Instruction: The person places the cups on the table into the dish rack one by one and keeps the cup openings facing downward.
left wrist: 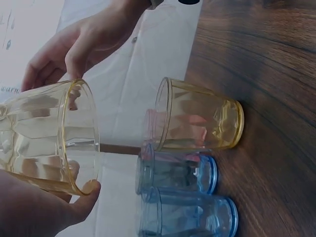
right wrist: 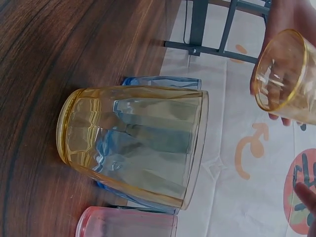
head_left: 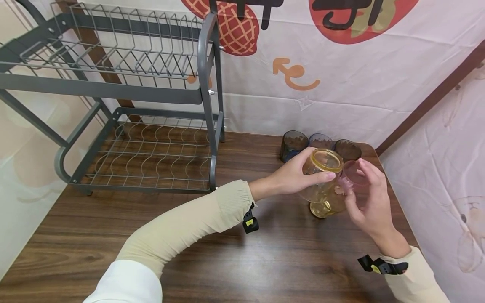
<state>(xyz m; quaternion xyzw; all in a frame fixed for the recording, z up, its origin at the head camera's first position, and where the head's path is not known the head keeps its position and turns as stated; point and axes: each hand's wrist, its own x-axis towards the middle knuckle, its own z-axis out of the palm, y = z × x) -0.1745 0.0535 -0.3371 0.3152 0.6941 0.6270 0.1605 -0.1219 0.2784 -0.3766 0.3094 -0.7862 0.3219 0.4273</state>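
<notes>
Two grips are positioned over the desk (head_left: 265,261); only the left one is loaded. Left grip (head_left: 291,177): closed round the side wall of the held yellow glass (left wrist: 39,123), which is raised off the desk, base up and mouth down. Holding it by the wall presumably keeps base and rim unobstructed. Right grip (head_left: 376,208): partly open, fingers loosely bent, no object held. It is set across from the left grip, probably to stay ready for a two-handed hold.

The standing yellow glass (right wrist: 143,143) is upright below the two grips, base flat on the desk, which should make it stable. Beyond the left grip are a dark glass (head_left: 294,143) and a blue glass (left wrist: 190,217); this grouping likely leaves working room on the near side. The dish rack (head_left: 144,90), left of the left grip and well apart, shows most fully in the head view.

View differences: the head view makes the pink glass (right wrist: 133,222) appear pinched in the right grip; the right wrist view places it low, beside the standing yellow glass. The head view shows the held glass's base ring uppermost; the left wrist view shows its open mouth.
</notes>
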